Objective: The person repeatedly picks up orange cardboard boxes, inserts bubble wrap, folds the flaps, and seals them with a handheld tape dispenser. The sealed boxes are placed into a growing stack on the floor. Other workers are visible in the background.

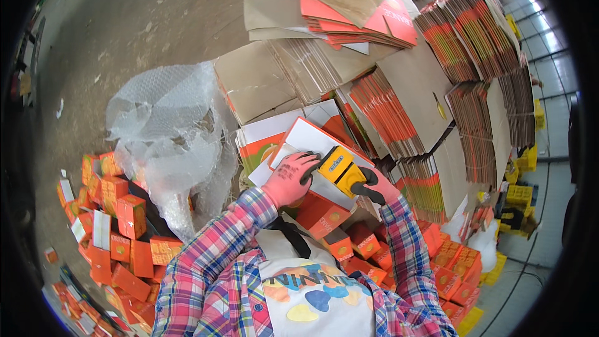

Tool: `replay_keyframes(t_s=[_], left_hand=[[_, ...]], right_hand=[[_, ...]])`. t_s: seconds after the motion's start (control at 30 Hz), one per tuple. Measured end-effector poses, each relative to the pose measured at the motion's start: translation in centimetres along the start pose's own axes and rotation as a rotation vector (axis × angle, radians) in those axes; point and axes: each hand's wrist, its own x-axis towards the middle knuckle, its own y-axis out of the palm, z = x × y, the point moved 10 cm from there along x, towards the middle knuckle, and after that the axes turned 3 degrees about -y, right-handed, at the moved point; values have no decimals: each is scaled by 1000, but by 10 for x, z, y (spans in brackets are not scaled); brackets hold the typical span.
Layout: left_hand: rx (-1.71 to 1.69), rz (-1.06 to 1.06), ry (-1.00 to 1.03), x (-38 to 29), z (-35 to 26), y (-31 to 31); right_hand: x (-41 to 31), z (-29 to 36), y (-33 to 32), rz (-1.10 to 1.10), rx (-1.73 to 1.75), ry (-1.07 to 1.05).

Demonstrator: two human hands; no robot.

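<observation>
My right hand, in a pink glove with dark fingertips, is closed on the lower end of a yellow handheld carton stapler. The tool rests over the white flaps of an orange-and-white cardboard box. My left hand, gloved the same way, lies on the box with its fingers at the left side of the tool; whether they grip a flap is hidden. Below my hands shows the box's orange printed side.
Bubble wrap lies at the left, above a heap of small orange boxes. More orange boxes are piled at the lower right. Bundles of flattened cartons stand ahead and to the right, with loose printed sheets on top.
</observation>
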Motion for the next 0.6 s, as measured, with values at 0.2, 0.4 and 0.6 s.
replay_keyframes(t_s=[0.2, 0.4, 0.6], left_hand=[[-1311, 296, -711, 9, 37, -6], [-1019, 345, -391, 28, 14, -36], [-500, 14, -385, 33, 46, -41]], right_hand=[[-5, 12, 9, 24, 41, 31], [2, 61, 36, 1, -2, 43], [7, 35, 24, -8, -87, 62]])
